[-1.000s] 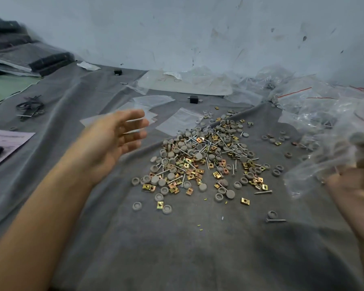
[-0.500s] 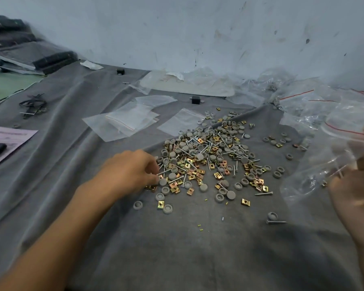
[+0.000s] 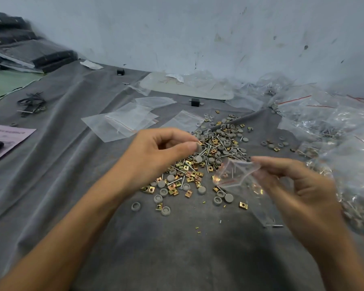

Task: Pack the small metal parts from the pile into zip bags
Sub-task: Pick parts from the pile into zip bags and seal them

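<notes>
Above the pile [image 3: 208,160]: the left hand [image 3: 156,156] pinches a small grey cap [image 3: 198,147] between thumb and forefinger, clear of the parts below.
Left hand, change: 0.5 s ago it was down at the pile's 9 o'clock edge; now it is raised over the middle.
Right hand [image 3: 298,185]: thumb and fingers pinch a clear zip bag [image 3: 235,175] at the pile's 4 o'clock; it has come in from the frame's 3 o'clock edge.
Gap: cap and bag are near, not touching.
Surface: wrinkled grey cloth [image 3: 177,248]; flat empty bags [image 3: 122,122] at the pile's 10 o'clock, heaped filled bags [image 3: 334,127] at 2 o'clock.
Room: scuffed pale wall [image 3: 177,28] at 12 o'clock; pink paper [image 3: 6,135] at 9 o'clock.
</notes>
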Demonstrator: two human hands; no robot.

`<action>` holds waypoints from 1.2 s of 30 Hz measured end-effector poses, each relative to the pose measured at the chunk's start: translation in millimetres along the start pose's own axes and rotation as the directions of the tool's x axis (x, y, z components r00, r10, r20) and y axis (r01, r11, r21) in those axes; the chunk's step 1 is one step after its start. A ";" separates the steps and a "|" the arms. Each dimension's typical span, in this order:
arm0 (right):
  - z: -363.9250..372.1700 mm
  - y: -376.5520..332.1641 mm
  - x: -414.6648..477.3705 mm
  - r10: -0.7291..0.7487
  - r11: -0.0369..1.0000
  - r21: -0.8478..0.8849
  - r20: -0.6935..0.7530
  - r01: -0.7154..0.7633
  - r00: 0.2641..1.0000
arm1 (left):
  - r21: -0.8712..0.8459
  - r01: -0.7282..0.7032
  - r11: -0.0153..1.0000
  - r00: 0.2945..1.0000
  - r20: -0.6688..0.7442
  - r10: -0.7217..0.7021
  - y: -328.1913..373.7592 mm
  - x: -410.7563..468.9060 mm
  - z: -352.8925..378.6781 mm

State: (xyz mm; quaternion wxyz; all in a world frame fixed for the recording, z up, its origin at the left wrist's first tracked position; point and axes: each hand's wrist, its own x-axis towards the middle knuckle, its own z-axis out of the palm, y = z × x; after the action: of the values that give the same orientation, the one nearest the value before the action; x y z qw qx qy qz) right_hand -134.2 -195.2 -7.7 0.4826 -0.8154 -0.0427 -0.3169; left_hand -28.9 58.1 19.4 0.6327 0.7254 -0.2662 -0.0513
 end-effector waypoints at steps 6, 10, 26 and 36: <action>20.5 -6.4 -4.2 -0.043 0.998 -0.041 0.070 0.046 0.997 | 0.017 -0.074 0.997 0.987 0.142 0.071 -2.6 -5.7 37.4; 14.3 2.8 -3.1 0.006 0.998 0.064 0.025 -0.008 1.000 | 0.040 -0.095 0.995 0.992 0.088 0.091 -6.8 -2.7 29.1; -0.1 3.9 1.9 0.100 0.956 0.284 -0.090 -0.071 0.991 | 0.823 -0.241 0.514 0.968 0.244 0.063 -67.8 25.9 29.2; -1.0 2.7 1.5 0.110 0.960 0.267 -0.064 -0.089 0.992 | 0.875 -0.374 0.306 0.922 0.388 0.017 -72.9 27.3 35.3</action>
State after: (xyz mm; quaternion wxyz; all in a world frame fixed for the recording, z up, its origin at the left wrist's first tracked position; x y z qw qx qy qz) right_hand -132.5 -197.8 -8.6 0.6034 -0.7320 -0.0244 -0.3155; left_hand 3.4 18.6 -49.2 0.0493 0.8990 -0.4281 0.0784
